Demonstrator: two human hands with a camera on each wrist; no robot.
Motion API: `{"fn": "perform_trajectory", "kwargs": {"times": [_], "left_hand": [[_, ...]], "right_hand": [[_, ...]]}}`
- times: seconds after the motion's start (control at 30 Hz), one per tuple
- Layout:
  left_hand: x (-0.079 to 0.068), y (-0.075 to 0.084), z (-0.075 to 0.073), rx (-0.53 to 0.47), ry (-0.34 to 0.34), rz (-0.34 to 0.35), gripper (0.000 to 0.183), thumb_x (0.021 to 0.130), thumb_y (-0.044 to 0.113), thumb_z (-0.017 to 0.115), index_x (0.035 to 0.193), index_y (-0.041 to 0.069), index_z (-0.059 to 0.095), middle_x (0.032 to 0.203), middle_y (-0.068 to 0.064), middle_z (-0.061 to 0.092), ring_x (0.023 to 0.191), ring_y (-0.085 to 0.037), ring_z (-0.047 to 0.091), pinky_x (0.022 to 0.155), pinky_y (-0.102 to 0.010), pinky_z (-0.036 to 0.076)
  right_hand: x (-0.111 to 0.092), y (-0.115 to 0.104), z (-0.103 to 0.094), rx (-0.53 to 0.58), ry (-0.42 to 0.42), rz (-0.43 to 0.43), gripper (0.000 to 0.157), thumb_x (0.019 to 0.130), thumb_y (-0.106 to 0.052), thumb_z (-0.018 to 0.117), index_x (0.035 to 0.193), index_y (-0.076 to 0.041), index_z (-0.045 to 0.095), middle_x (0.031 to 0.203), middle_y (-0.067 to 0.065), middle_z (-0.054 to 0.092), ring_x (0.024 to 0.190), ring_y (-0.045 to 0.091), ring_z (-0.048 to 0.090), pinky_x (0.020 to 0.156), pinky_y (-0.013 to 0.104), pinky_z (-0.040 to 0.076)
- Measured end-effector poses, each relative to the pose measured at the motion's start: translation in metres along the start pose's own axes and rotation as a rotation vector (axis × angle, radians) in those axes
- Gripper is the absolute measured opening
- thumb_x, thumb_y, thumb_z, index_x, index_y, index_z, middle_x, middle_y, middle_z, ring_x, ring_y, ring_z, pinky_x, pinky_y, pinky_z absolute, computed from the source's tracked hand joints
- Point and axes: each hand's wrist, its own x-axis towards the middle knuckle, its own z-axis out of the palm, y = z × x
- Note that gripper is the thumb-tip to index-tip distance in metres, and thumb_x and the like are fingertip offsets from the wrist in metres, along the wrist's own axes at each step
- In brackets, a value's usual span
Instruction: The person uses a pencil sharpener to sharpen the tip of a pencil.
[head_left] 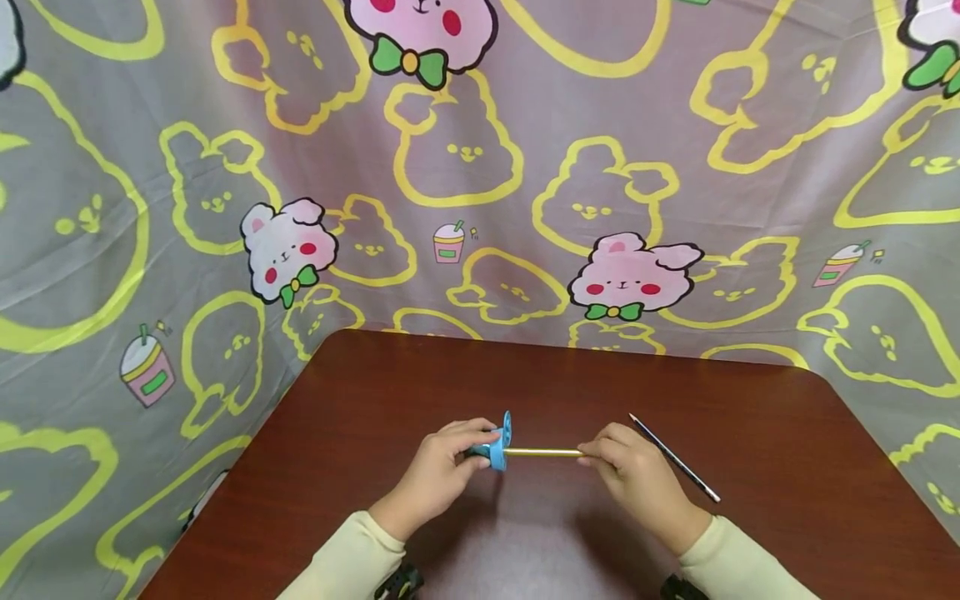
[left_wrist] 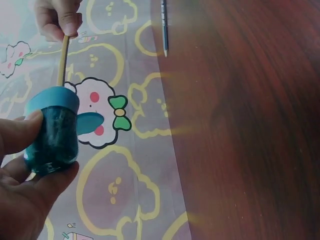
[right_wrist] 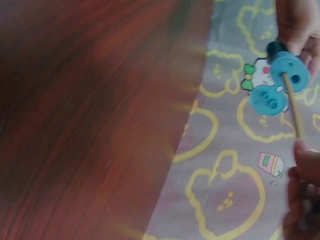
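My left hand [head_left: 441, 468] grips a small blue pencil sharpener [head_left: 498, 451] with a dark see-through container [left_wrist: 52, 137], thumb on one side and fingers on the other. Its round flip cap [right_wrist: 268, 100] hangs open beside the top, where two holes show in the right wrist view. A gold pencil [head_left: 543, 452] runs level between my hands, one end in one of these holes. My right hand [head_left: 637, 475] pinches the pencil's other end between thumb and fingers. The pencil's tip inside the sharpener is hidden.
A second pencil, dark with a pale end [head_left: 678, 461], lies slanted on the brown table [head_left: 420, 375] just right of my right hand. A cloth printed with cartoon rabbits [head_left: 487, 183] hangs behind and at the sides of the table.
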Motion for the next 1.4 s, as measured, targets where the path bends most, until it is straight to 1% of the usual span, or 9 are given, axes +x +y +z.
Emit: {"fn": "perform_trajectory", "kwargs": {"times": [0.13, 0.27, 0.33, 0.43, 0.63, 0.87, 1.0, 1.17, 1.4], "left_hand": [[0.001, -0.001, 0.000, 0.144, -0.003, 0.178, 0.037, 0.076, -0.010, 0.074, 0.111, 0.003, 0.072, 0.116, -0.005, 0.067, 0.113, -0.025, 0.059, 0.087, -0.027, 0.053], [0.001, -0.003, 0.002, 0.245, 0.041, 0.353, 0.039, 0.072, -0.012, 0.076, 0.106, 0.005, 0.074, 0.112, -0.003, 0.068, 0.110, -0.022, 0.060, 0.090, -0.027, 0.051], [0.002, -0.004, 0.004, 0.266, 0.064, 0.400, 0.039, 0.069, -0.013, 0.077, 0.104, 0.005, 0.074, 0.111, -0.004, 0.069, 0.108, -0.023, 0.061, 0.090, -0.026, 0.051], [0.003, -0.005, 0.005, 0.258, 0.085, 0.393, 0.039, 0.069, -0.014, 0.076, 0.103, 0.005, 0.075, 0.110, -0.004, 0.069, 0.107, -0.022, 0.061, 0.090, -0.024, 0.050], [0.004, -0.005, 0.005, 0.185, 0.103, 0.275, 0.036, 0.071, -0.012, 0.077, 0.103, 0.003, 0.075, 0.110, -0.005, 0.069, 0.107, -0.023, 0.061, 0.084, -0.025, 0.053], [0.005, -0.004, 0.005, 0.031, 0.122, 0.145, 0.036, 0.071, -0.014, 0.075, 0.105, -0.001, 0.074, 0.110, -0.012, 0.069, 0.105, -0.027, 0.062, 0.076, -0.022, 0.056], [0.004, -0.002, 0.004, 0.106, 0.109, 0.208, 0.035, 0.072, -0.014, 0.075, 0.103, 0.002, 0.075, 0.111, -0.008, 0.069, 0.107, -0.025, 0.061, 0.080, -0.024, 0.055], [0.003, -0.002, 0.006, 0.211, 0.070, 0.281, 0.035, 0.072, -0.011, 0.077, 0.103, 0.005, 0.075, 0.111, -0.004, 0.069, 0.109, -0.023, 0.061, 0.087, -0.026, 0.053], [0.002, -0.005, 0.009, 0.075, 0.085, 0.126, 0.035, 0.072, -0.012, 0.076, 0.105, 0.002, 0.074, 0.111, -0.009, 0.069, 0.104, -0.026, 0.062, 0.076, -0.023, 0.055]], "right_hand": [[0.003, -0.001, -0.005, 0.183, -0.190, 0.347, 0.011, 0.071, -0.007, 0.082, 0.078, -0.011, 0.075, 0.073, -0.010, 0.063, 0.066, 0.000, 0.054, 0.055, 0.016, 0.044], [0.008, 0.004, -0.011, 0.473, -0.441, 0.790, 0.018, 0.084, -0.016, 0.074, 0.079, 0.001, 0.070, 0.069, -0.005, 0.062, 0.059, 0.005, 0.050, 0.053, 0.022, 0.043], [0.011, 0.007, -0.012, 0.535, -0.496, 0.888, 0.026, 0.090, -0.018, 0.068, 0.079, 0.006, 0.066, 0.065, -0.002, 0.059, 0.056, 0.008, 0.048, 0.051, 0.023, 0.043], [0.011, 0.008, -0.012, 0.446, -0.494, 0.805, 0.029, 0.094, -0.021, 0.063, 0.076, 0.001, 0.066, 0.062, -0.002, 0.059, 0.055, 0.007, 0.050, 0.051, 0.023, 0.043], [0.009, 0.002, -0.009, 0.164, -0.303, 0.540, 0.005, 0.084, -0.014, 0.075, 0.088, -0.011, 0.075, 0.080, -0.009, 0.065, 0.068, -0.001, 0.053, 0.059, 0.022, 0.047], [0.005, 0.000, -0.006, 0.069, -0.109, 0.350, 0.021, 0.070, -0.001, 0.082, 0.086, -0.012, 0.075, 0.076, -0.013, 0.060, 0.064, -0.003, 0.047, 0.054, 0.017, 0.041], [0.005, 0.003, -0.010, 0.145, -0.222, 0.435, 0.003, 0.080, -0.010, 0.077, 0.082, -0.010, 0.075, 0.072, -0.011, 0.063, 0.064, -0.003, 0.051, 0.055, 0.019, 0.044], [0.007, 0.005, -0.017, 0.277, -0.461, 0.646, 0.018, 0.092, -0.021, 0.066, 0.082, -0.007, 0.073, 0.069, -0.004, 0.062, 0.063, 0.001, 0.052, 0.055, 0.023, 0.045], [0.002, 0.003, -0.010, 0.016, -0.196, 0.350, 0.024, 0.072, -0.006, 0.082, 0.094, -0.013, 0.074, 0.089, -0.009, 0.061, 0.075, 0.002, 0.051, 0.063, 0.018, 0.045]]}}
